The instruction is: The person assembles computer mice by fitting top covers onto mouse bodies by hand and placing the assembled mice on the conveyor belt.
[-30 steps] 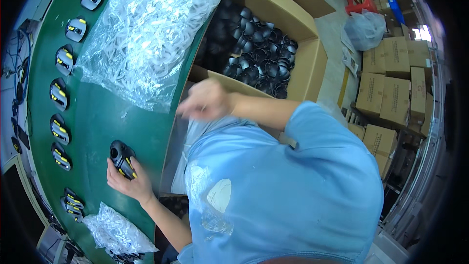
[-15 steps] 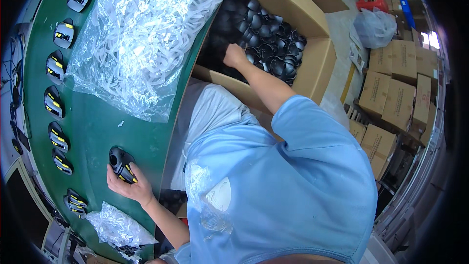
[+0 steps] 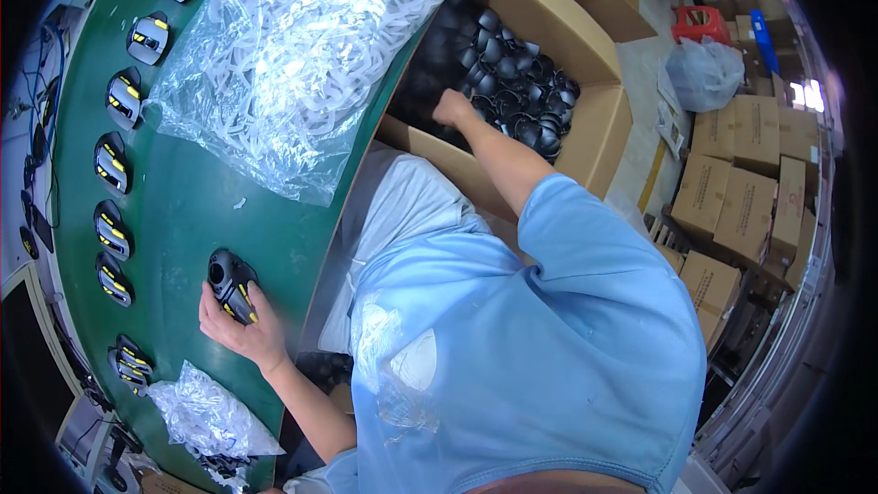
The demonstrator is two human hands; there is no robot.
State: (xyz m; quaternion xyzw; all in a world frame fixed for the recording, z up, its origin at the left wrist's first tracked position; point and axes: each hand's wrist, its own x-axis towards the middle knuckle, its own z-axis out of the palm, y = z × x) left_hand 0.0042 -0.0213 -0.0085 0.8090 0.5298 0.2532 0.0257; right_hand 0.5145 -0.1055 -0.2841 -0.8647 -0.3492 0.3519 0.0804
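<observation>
On the green table, my left hand [image 3: 245, 322] is closed around a dark grey computer mouse [image 3: 230, 284] with yellow side buttons and a round dark opening at its far end. My thumb lies along its right side, the other fingers along its left. My right hand [image 3: 450, 109] reaches down into an open cardboard box [image 3: 599, 133] on the right. Many curved, glossy black plastic pieces [image 3: 512, 73] fill that box. The right fingers are hidden among dark, blurred pieces, so their grip does not show.
Several similar mice [image 3: 111, 163] form a line along the table's left side. A large clear bag of whitish translucent plastic loops [image 3: 311, 55] covers the far table [image 3: 187, 220]. Nearer me lies a smaller clear bag [image 3: 215, 412]. Stacked cartons [image 3: 743, 206] and a red stool [image 3: 701, 25] stand right.
The view has shifted slightly, moving the table and box in the picture. My left hand still grips the mouse, and my right hand stays down in the box.
</observation>
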